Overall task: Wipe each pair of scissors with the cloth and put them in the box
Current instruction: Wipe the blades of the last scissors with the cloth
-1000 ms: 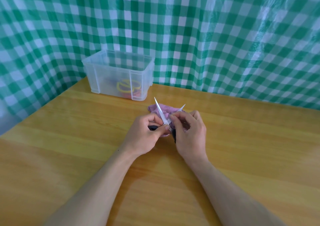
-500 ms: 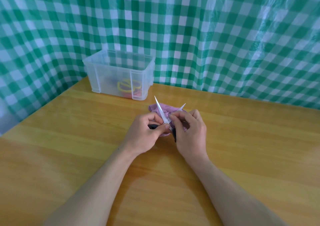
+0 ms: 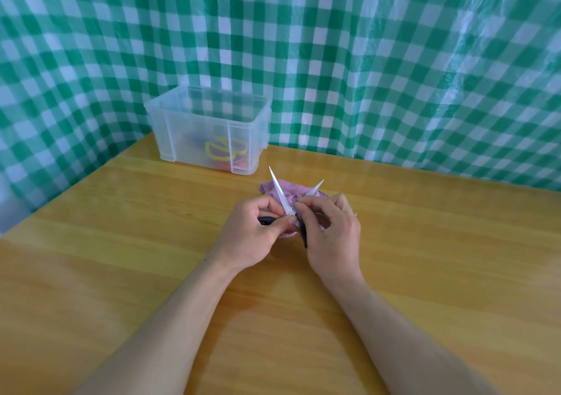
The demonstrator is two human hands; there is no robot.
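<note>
We look down at a pale wooden surface (image 3: 121,243) backed by a green and white checked curtain (image 3: 394,61). Near the middle of the surface, two bare hands meet over a pair of scissors (image 3: 280,193) with black handles. The blades are spread in a narrow V, tips pointing away from us and slightly upward.

The left hand (image 3: 252,234) has its fingers curled, and its thumb and forefinger pinch the scissors close to the pivot. A bit of black handle shows at its left edge. The right hand (image 3: 332,237) is also curled, with its fingertips pinching at the base of the right blade, and the other black handle shows along its inner edge. We cannot tell whether it also grips fabric there.

A crumpled purple cloth (image 3: 296,190) lies on the surface just behind and beneath the hands, showing between the blades.

At the back left, against the curtain, stands a translucent plastic box (image 3: 188,130) without a lid. Through its wall we make out yellow-handled scissors (image 3: 217,149) and something red beneath them.
</note>
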